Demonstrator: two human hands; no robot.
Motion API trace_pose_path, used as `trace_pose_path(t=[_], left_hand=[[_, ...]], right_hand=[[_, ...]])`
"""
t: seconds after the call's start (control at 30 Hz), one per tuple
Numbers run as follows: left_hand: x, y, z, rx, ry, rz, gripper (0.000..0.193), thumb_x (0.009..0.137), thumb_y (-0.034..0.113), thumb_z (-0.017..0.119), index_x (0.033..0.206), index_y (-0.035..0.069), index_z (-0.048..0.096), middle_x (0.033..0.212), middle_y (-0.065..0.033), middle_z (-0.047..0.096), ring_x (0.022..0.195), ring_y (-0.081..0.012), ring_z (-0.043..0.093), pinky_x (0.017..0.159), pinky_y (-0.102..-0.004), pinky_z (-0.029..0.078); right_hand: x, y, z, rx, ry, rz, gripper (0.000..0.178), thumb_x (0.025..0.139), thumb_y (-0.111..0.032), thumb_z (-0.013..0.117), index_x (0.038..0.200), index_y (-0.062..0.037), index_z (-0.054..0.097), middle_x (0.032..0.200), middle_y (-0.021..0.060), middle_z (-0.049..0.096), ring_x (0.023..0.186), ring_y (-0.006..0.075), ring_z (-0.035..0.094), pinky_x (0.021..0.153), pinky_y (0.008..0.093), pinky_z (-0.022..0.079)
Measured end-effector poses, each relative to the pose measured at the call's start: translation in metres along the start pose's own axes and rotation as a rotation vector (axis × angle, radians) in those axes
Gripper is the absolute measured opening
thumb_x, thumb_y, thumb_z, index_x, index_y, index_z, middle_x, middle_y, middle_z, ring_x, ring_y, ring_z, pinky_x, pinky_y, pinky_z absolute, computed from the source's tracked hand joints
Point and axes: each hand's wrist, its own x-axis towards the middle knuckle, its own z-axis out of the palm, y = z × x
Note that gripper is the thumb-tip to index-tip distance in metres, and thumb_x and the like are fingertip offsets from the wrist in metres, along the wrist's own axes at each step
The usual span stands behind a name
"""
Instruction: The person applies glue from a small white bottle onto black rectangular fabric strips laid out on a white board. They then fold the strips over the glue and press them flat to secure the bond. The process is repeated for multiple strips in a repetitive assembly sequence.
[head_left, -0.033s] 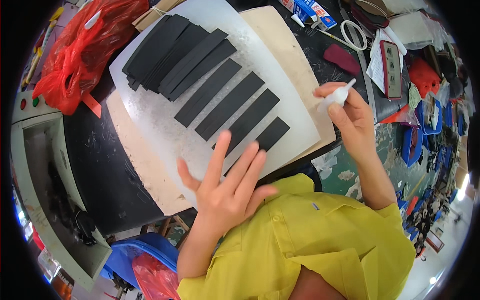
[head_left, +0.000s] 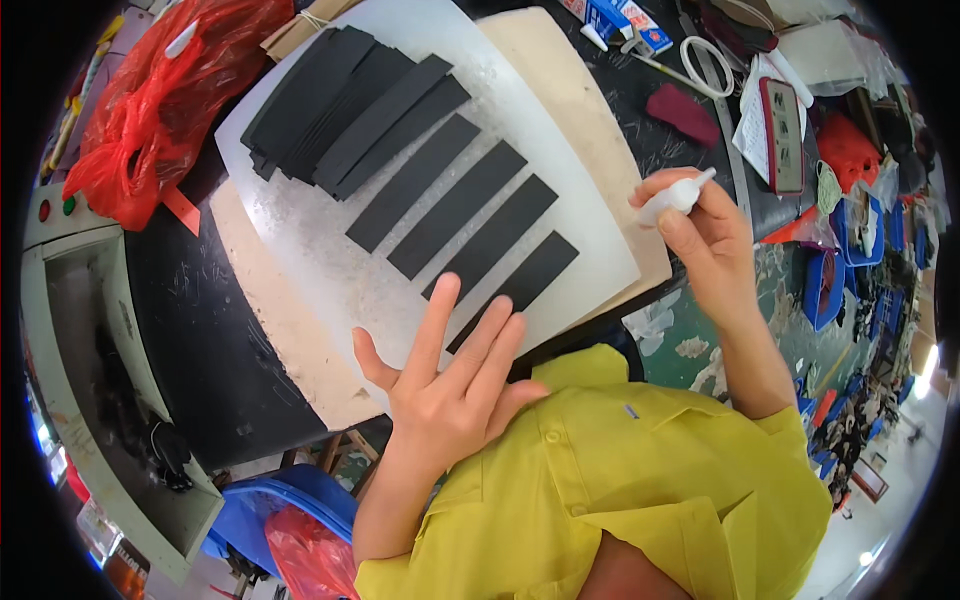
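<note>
My left hand (head_left: pixel 445 385) is open with its fingers spread, fingertips over the near ends of the two closest black strips. Whether it touches them I cannot tell. Apart from one another lie several flat black strips (head_left: pixel 458 208) in a slanted row on a whitish sheet (head_left: pixel 300 270). Behind them, a thick fanned pile of the same black strips (head_left: pixel 330 105) covers the sheet's far left. Off the sheet's right edge, my right hand (head_left: pixel 705 235) is closed around a small white squeeze bottle (head_left: pixel 672 200), its thin nozzle tilted up and to the right.
A tan board (head_left: pixel 570 85) lies under the sheet on the black table (head_left: pixel 190 330). Red plastic bag (head_left: pixel 180 110) at far left, grey metal box (head_left: pixel 110 330) below it. At right are a steel ruler (head_left: pixel 738 165), a maroon cloth (head_left: pixel 683 113) and a red-framed device (head_left: pixel 783 135).
My left hand has drawn back slightly toward me, showing more of the nearest strips. The squeeze bottle in my right hand has shifted very little.
</note>
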Motion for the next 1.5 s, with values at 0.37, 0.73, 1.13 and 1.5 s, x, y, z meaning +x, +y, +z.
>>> trace_pose_path(t=[0.37,0.73,1.13,1.5], left_hand=[[-0.034,-0.004,0.003,-0.113,0.306,-0.022,0.015,0.087,0.018,0.072,0.097,0.006,0.074,0.103,-0.0046,0.073,0.090,-0.0233,0.063,0.085,-0.0382,0.044],[-0.018,-0.005,0.018,-0.200,0.169,0.104,0.029,0.077,0.012,0.079,0.101,-0.001,0.071,0.109,-0.0120,0.071,0.088,-0.0289,0.063,0.074,-0.0376,0.051],[-0.018,-0.007,0.021,-0.160,0.177,0.111,0.020,0.091,0.019,0.071,0.101,0.002,0.071,0.109,-0.0094,0.070,0.094,-0.0236,0.062,0.076,-0.0358,0.050],[-0.010,-0.012,0.001,-0.352,0.174,0.011,0.031,0.084,0.024,0.078,0.103,0.001,0.070,0.112,-0.0120,0.071,0.095,-0.0299,0.062,0.080,-0.0401,0.048]], right_hand=[[-0.009,-0.029,0.022,-0.785,-0.188,-0.535,0.034,0.073,-0.003,0.080,0.106,-0.0006,0.071,0.094,0.0112,0.069,0.080,0.0289,0.067,0.069,0.0343,0.055],[0.001,-0.033,0.042,-1.092,-0.313,-0.889,0.036,0.066,-0.011,0.068,0.100,-0.0003,0.069,0.100,0.0085,0.064,0.093,0.0269,0.063,0.072,0.0361,0.052],[-0.005,-0.043,0.042,-1.221,-0.367,-0.900,0.037,0.063,-0.014,0.067,0.097,0.0002,0.070,0.101,0.0076,0.063,0.093,0.0254,0.062,0.066,0.0334,0.047],[0.019,-0.043,0.044,-1.221,-0.243,-0.912,0.041,0.062,-0.014,0.066,0.100,-0.0033,0.074,0.096,0.0067,0.068,0.087,0.0258,0.064,0.065,0.0339,0.046]])
